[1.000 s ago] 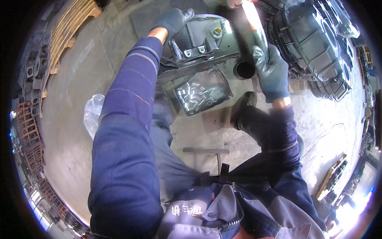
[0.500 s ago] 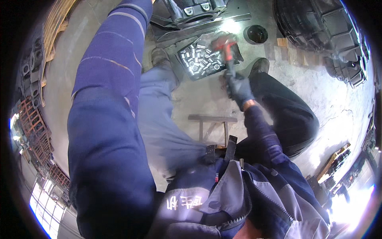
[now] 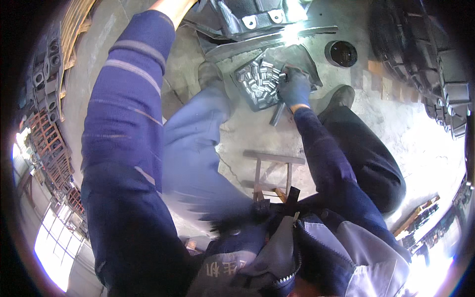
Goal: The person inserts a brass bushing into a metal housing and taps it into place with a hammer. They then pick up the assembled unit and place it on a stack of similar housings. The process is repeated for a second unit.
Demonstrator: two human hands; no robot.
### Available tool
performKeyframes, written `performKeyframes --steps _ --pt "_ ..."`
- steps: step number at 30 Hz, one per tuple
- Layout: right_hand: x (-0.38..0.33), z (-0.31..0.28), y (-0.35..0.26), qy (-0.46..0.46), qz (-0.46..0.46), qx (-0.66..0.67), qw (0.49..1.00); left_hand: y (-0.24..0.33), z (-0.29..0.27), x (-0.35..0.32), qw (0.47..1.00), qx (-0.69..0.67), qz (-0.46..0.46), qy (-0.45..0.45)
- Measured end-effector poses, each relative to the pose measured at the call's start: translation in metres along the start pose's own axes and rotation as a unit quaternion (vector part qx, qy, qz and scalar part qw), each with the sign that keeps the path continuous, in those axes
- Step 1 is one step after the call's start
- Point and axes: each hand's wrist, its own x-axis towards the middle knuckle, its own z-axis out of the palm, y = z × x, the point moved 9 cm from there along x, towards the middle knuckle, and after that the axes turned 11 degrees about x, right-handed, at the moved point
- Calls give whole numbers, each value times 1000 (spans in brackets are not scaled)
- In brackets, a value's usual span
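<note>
My right hand point(image 3: 295, 86), in a dark blue-grey glove, is over the right side of a shallow black tray point(image 3: 312, 64). Its fingers curl down beside a heap of short silvery metal sleeves point(image 3: 260, 81); what they hold is hidden. From under this hand a dark hammer handle point(image 3: 278, 115) sticks out toward me, its head out of sight. My left arm reaches far forward to a large black metal casting point(image 3: 247, 15). Only the wrist of my left hand point(image 3: 176, 7) shows clearly, as the fingers are cut off by the upper edge.
A round black container point(image 3: 341, 53) stands on the floor right of the tray. Large dark ribbed castings point(image 3: 408, 49) rest on wood at the far right. A small wooden stool point(image 3: 274, 157) is between my legs. Metal racks point(image 3: 47, 143) line the left.
The red-headed hammer was held up over the tray by its handle; now only its handle shows, under my right hand. That hand has moved forward to the sleeves. My left arm still reaches forward.
</note>
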Motion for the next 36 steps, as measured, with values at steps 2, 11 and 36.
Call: performKeyframes --steps 2,11,36 --pt "23 44 -6 -105 -6 -84 991 2 -1 -2 1000 -12 5 2" --pt "48 133 11 -218 9 -176 960 -3 7 -3 992 -121 13 -43" --pt "168 -211 -173 11 -208 256 944 -7 16 -3 994 -81 6 -73"
